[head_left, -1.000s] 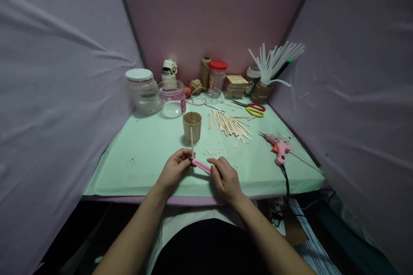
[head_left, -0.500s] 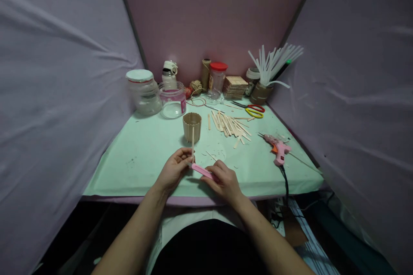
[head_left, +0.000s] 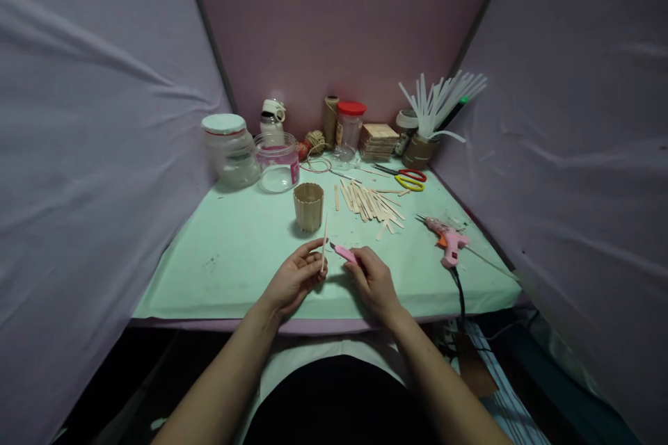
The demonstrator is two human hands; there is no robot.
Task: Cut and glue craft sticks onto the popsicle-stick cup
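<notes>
two hands (head_left: 293, 283) (head_left: 374, 285) — stick (head_left: 324, 242) left, pink cutter (head_left: 344, 253) right

Pink cutter (head_left: 343, 252) rear hidden in right hand (head_left: 376, 285); blade too sm.

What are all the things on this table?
stick: one, pale wood, upright in left hand
cutter: one, pink, in right hand
cup: one, tan, mid table
pile: many loose sticks, pale, right of cup
scissors: count unclear, red and yellow handles, behind pile
glue gun: one, pink, right side
glue sticks: many, white, back right
jars: three, clear, back row
table: one, green
left hand: one, pinching stick
right hand: one, gripping cutter
</notes>
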